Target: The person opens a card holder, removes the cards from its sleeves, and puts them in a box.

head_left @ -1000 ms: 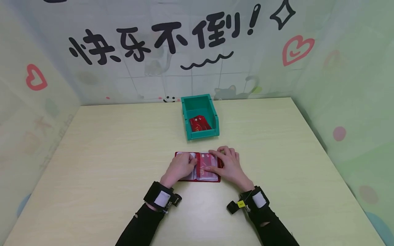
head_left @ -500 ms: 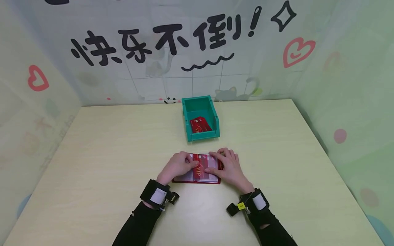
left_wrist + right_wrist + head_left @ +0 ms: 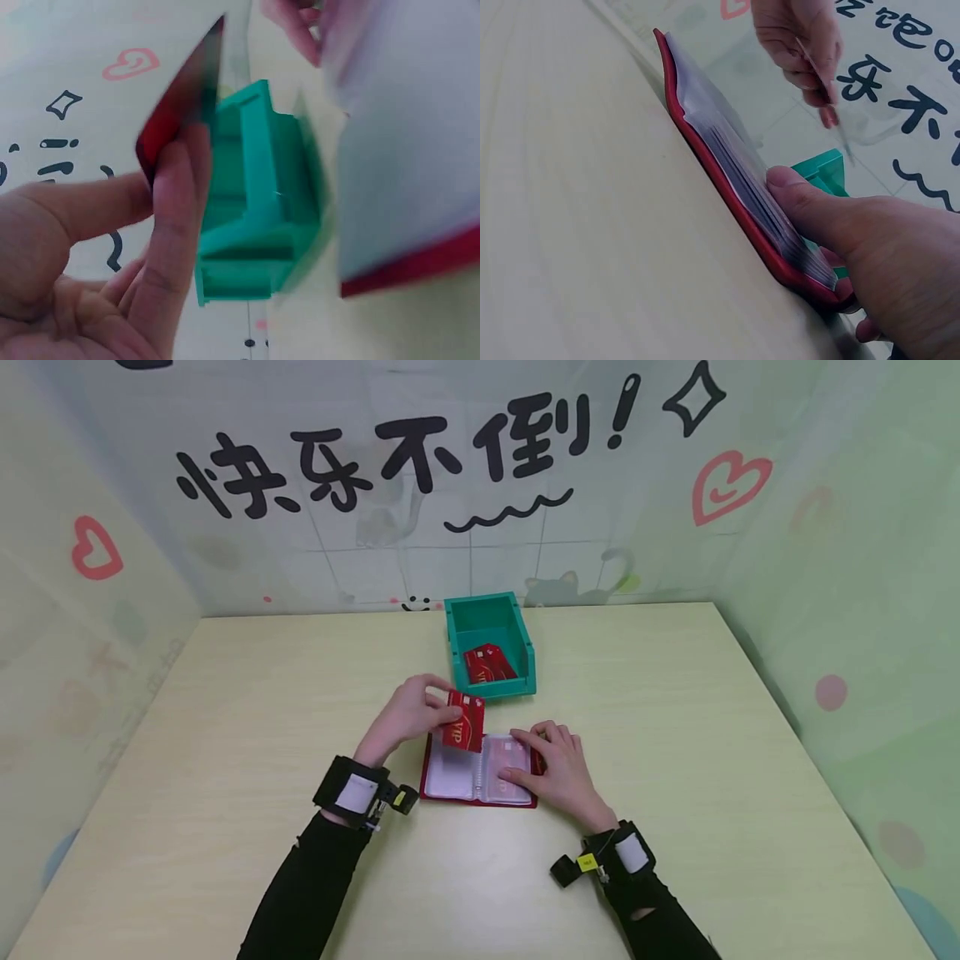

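Note:
In the head view, my left hand (image 3: 411, 712) pinches a red VIP card (image 3: 467, 727) between thumb and fingers, above the top edge of an open card holder. That card holder (image 3: 450, 777) has a red cover and clear sleeves, and lies on the table. My right hand (image 3: 564, 770) grips its right edge. In the right wrist view the thumb (image 3: 810, 206) presses on the stacked sleeves (image 3: 742, 187), with fingers partly hidden at the cover's edge. The left wrist view shows the held card (image 3: 180, 105) almost edge-on.
Behind the card holder stands a green open-fronted bin (image 3: 498, 688) with a few red cards (image 3: 487, 664) inside. The pale wooden table (image 3: 262, 760) is bounded by printed cloth walls (image 3: 315, 568) at the back and sides.
My left hand has drawn the VIP card out of the card holder's sleeve and lifted it up towards the bin. The right hand stays at the holder's right edge.

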Motion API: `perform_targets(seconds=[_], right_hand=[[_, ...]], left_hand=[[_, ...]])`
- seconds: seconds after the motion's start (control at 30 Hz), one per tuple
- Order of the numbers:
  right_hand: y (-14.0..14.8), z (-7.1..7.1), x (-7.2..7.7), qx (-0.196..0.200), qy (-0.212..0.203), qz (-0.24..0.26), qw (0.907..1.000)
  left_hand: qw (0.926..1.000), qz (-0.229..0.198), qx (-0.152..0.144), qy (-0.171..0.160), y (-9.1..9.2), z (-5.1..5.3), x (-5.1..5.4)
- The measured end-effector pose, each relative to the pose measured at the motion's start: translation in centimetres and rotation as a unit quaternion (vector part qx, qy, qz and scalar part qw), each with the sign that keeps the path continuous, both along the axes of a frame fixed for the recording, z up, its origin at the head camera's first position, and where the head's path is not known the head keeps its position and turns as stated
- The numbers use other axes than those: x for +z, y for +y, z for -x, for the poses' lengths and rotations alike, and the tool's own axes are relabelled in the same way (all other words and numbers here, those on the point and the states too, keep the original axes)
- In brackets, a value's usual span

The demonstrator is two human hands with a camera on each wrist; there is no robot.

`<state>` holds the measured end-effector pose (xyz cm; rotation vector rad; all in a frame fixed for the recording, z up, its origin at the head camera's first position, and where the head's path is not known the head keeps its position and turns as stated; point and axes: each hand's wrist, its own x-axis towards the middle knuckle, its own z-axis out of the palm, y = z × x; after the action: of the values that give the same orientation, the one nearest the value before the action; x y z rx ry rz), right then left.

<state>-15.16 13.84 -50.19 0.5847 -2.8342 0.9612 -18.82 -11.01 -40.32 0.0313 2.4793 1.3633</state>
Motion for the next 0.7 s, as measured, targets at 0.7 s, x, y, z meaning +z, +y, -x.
perform_targets(seconds=[0.7], right_hand=[[0.2, 0.2, -0.6, 0.007, 0.026, 0.003, 0.9996]], left_hand=[[0.9641, 0.215, 0.037, 0.152, 10.1, 8.4, 0.0]])
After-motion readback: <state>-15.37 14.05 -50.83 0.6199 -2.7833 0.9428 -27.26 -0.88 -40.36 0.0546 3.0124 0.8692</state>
